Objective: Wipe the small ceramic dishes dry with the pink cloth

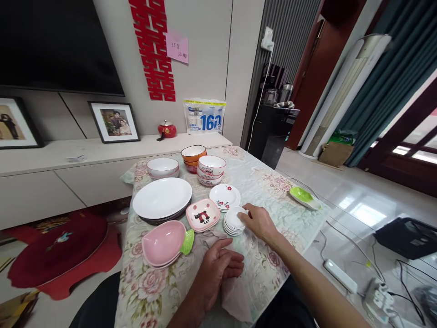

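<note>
My right hand [261, 222] is at a stack of small white dishes [235, 217], thumb and fingers closed on the right rim of the top dish. My left hand [220, 269] hovers or rests over a greyish-pink cloth [237, 298], palm turned inward, fingers apart and loosely bent, nothing in it. Left of the small dishes sits a square pink cat dish [203, 215]. Behind them is a pile of round plates with red flowers [223, 197]. A pink peach-shaped dish [163, 243] with a green leaf lies beyond my left hand.
Large white plates [162, 198], white bowls [163, 166], orange bowls [193, 154] and red-patterned bowls [210, 169] stand toward the back of the floral tablecloth [269, 182]. A green leaf-shaped dish [303, 197] lies near the right edge. A ledge [82, 152] runs behind.
</note>
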